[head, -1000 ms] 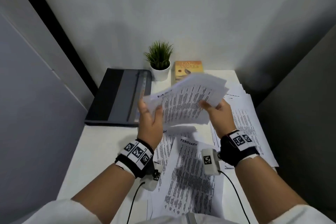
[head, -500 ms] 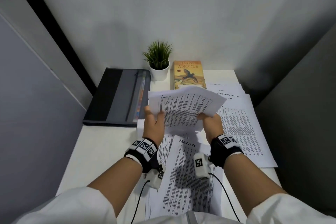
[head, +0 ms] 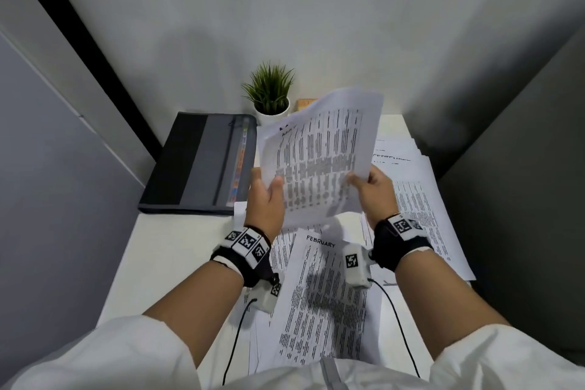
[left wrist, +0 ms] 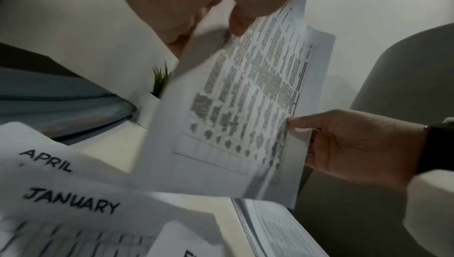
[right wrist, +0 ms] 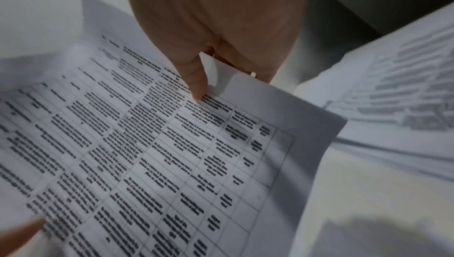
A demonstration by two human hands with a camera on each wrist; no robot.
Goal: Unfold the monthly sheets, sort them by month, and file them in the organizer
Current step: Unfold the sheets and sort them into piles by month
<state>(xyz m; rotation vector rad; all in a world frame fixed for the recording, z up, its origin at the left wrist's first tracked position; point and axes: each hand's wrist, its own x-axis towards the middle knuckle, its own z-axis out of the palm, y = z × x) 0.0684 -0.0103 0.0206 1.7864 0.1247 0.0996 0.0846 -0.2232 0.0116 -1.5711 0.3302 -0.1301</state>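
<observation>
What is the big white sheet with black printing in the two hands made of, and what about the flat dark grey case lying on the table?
The white printed sheet looks like thin matte paper: it bends and curls between the left hand and right hand. The dark grey flat organizer case seems to be woven fabric, dull with no shine, with a zip line along it; I cannot be sure.

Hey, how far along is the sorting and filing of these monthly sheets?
Done: several sheets lie unfolded on the desk, including February, January and April. In hand: left hand and right hand hold one open sheet. Left: the organizer is closed, so filing hasn't started.
</observation>
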